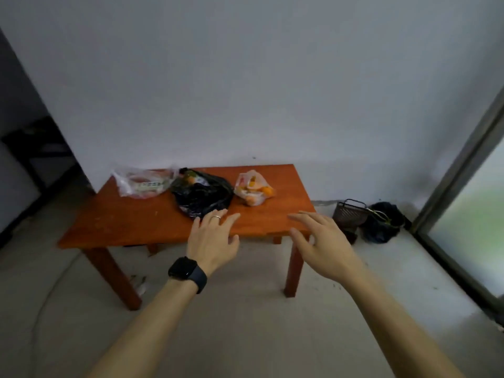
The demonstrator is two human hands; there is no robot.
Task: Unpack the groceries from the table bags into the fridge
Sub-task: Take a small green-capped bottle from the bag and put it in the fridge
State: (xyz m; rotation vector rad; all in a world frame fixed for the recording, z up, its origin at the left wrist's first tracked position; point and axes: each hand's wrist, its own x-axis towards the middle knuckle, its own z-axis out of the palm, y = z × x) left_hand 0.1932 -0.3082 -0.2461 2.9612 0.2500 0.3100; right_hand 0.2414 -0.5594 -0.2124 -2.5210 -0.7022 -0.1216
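Head view: I see two bare arms stretched forward toward a low orange-brown tabletop [131,219] that stands against a pale wall. The left grip [212,241] has a black watch [186,270] on its wrist and a thin ring [215,217] on one finger. It is wide open, the fingers straight and spread, and it holds nothing. The right grip [324,241] is open too, with the fingers loosely spread and the thumb apart, and it also has hold of nothing. Both hang over the near edge of the tabletop; if they touch the wood, I cannot tell.

Just beyond the fingertips of the left grip lies a black plastic bag [203,196], crumpled, with something orange showing at its top. Whether the fingertips reach the plastic I cannot tell. Beyond the left grip and more to its left lies a clear bag [143,184] with red and white packs inside. Beyond the gap between the two grips, nearer the far edge, lies a small thin bag of orange fruits [253,190], just beside the black one.

To the right of the right grip, on the floor by the wall, stands a dark mesh basket [350,212], and just beside it a black bin bag [383,222]
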